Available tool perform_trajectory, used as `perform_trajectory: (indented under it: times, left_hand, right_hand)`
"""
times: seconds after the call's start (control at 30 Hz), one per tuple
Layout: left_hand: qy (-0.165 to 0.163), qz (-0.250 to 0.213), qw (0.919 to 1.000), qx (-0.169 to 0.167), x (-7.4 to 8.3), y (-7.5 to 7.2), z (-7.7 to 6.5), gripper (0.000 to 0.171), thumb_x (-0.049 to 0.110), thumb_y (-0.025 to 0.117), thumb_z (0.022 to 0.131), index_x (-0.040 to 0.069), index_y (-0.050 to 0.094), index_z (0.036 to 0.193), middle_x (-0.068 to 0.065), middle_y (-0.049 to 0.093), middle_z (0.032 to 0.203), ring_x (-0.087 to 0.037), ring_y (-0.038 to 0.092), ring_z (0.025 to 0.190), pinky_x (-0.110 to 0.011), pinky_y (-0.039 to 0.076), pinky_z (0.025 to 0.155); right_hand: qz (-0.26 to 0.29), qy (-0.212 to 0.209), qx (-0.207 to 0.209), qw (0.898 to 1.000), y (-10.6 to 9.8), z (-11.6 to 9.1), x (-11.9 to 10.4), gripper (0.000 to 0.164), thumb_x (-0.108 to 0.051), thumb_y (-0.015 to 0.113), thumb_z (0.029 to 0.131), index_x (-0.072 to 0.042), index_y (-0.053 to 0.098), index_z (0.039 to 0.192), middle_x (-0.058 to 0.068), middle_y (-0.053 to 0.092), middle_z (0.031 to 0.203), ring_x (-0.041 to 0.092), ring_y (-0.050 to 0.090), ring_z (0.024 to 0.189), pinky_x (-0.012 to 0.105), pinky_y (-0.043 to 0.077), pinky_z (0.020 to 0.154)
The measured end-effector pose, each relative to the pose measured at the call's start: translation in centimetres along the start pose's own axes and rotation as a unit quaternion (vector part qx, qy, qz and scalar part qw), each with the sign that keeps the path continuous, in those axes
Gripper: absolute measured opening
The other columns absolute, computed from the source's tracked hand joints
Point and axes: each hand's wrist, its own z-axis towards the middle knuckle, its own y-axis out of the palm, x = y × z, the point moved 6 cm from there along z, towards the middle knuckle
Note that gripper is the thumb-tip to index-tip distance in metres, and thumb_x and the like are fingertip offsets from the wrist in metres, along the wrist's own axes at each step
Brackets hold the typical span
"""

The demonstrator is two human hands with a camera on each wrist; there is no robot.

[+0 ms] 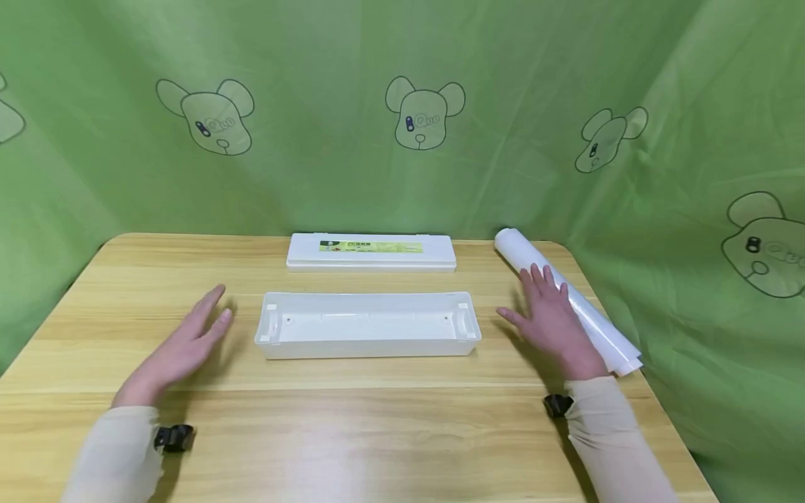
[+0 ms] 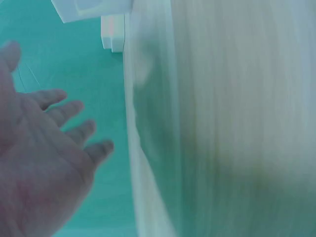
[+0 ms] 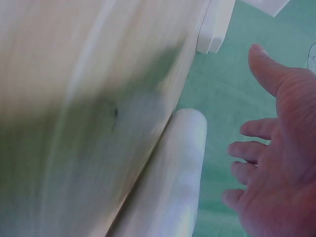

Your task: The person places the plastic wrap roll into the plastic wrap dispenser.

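Observation:
A long white plastic box (image 1: 367, 348) without a cover lies lengthwise in the middle of the wooden table, its inside facing up. To its left is my left hand (image 1: 182, 349), fingers extended and holding nothing. My right hand (image 1: 553, 321) is spread on the other side, between the box and a roll of clear plastic film (image 1: 597, 325), overlapping the roll in the head view. In the right wrist view the roll (image 3: 173, 173) shows beside that hand's fingers (image 3: 247, 150). The left wrist view shows the left palm (image 2: 44, 168) with nothing in it.
Behind the box, near the far table edge, lies a white lid (image 1: 371, 263) with a yellow-green label. Green curtains (image 1: 327, 140) printed with mouse heads hang behind and to the right of the table (image 1: 352, 433).

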Motion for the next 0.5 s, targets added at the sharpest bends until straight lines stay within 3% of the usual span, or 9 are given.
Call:
perform_trajectory:
  times: [0.2,0.33,0.5]
  left_hand:
    - [0.022,-0.057,0.9981,-0.004,0.5,0.9,0.4,0.072,0.032,0.053,0.102,0.009,0.013,0.158,-0.027,0.014,0.158,-0.054,0.021,0.137,-0.065,0.022,0.11]
    - [0.041,-0.082,0.9958,-0.012,0.7,1.7,0.8,0.083,0.028,0.067,0.095,0.007,0.016,0.157,-0.023,0.018,0.158,-0.048,0.023,0.14,-0.06,0.022,0.113]
    - [0.051,-0.099,0.9934,-0.03,1.0,2.8,1.5,0.095,0.025,0.076,0.087,0.005,0.014,0.157,-0.019,0.017,0.16,-0.042,0.019,0.143,-0.057,0.02,0.115]
  right_hand:
    - [0.027,0.01,0.014,0.999,-0.5,0.4,1.2,0.093,-0.041,0.067,0.093,0.009,0.015,0.152,0.033,0.011,0.156,0.043,-0.001,0.145,0.056,-0.004,0.117]
    - [0.033,0.024,0.02,0.999,-0.6,0.5,2.0,0.095,-0.038,0.071,0.091,0.011,0.015,0.151,0.036,0.012,0.154,0.048,0.002,0.144,0.059,-0.001,0.116]
    - [0.024,0.06,0.012,0.998,-0.8,0.2,3.2,0.101,-0.04,0.068,0.092,0.015,0.005,0.149,0.043,0.007,0.15,0.056,0.002,0.14,0.068,-0.002,0.111]
